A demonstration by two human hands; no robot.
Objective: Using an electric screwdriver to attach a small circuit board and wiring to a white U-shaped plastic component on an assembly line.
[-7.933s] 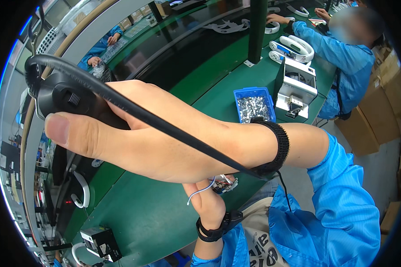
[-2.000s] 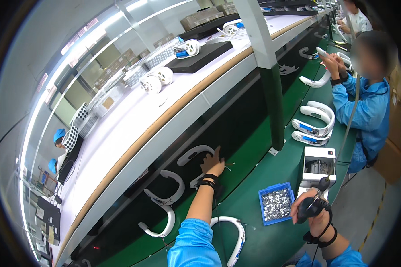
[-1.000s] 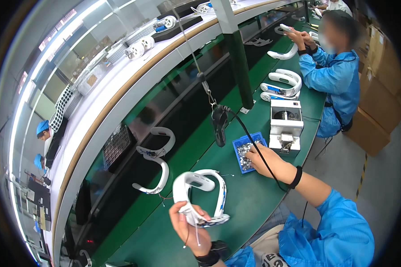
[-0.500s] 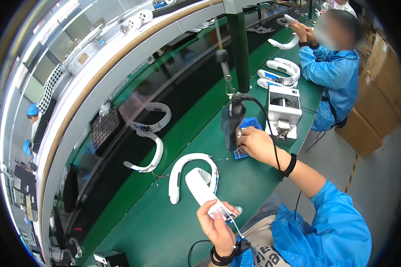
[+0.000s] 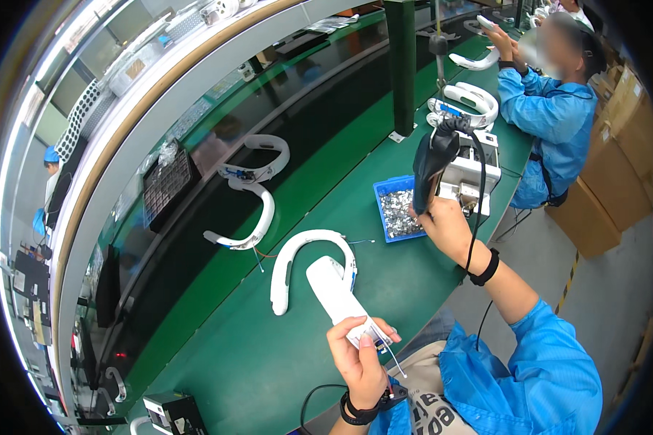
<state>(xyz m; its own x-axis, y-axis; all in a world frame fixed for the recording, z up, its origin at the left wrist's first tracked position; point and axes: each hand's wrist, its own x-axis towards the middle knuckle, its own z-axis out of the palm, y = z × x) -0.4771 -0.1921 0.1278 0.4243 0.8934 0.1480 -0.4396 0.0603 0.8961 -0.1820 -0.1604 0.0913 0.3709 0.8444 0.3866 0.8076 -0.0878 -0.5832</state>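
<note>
Right hand [image 5: 446, 226] just shifted to the parts bin [image 5: 393, 186] edge, picking maybe done, can't tell its grip; left hand [image 5: 361, 366] clamps white neckband [image 5: 339, 299].

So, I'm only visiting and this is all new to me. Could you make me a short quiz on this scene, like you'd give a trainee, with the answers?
1. Which of the person's hands holds the long white part?
2. True or false: the blue tray is filled with wooden sticks.
3. Fill in: the band on the wrist of the right hand is ____.

Key:
1. The left hand.
2. False; it holds many small silvery pieces.
3. Black.
</note>
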